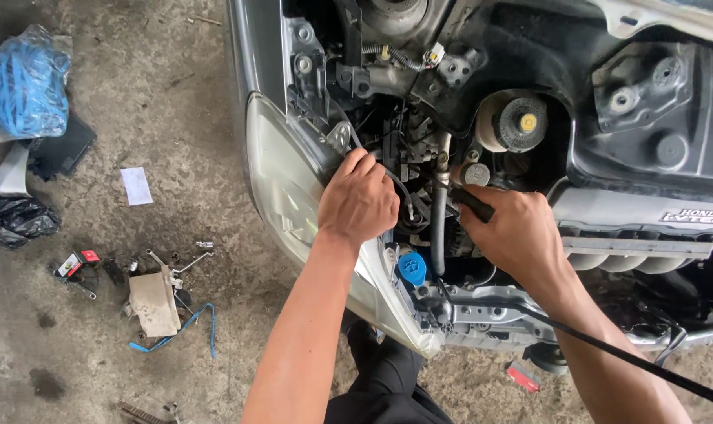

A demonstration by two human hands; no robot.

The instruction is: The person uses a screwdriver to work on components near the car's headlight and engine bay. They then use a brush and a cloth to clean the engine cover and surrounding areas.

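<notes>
Gripped in the right hand (517,235), a black-handled tool (472,202) is being worked beside the hose (438,228); a cable (395,182) is being pinched by the left hand (358,200).

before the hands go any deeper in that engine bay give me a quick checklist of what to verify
1. Left hand placed: rests by the headlight, fingers at a thin black cable; ok.
2. Right hand grip: closed on a black handle; ok.
3. Tool tip seated: hidden among the hoses; cannot tell.
4. Blue cap on: in place beside the vertical hose; ok.
5. Long black rod out of the way: crosses under the right forearm; not ok.
6. Small parts on the floor: scattered loose on the concrete near the car; not ok.
</notes>
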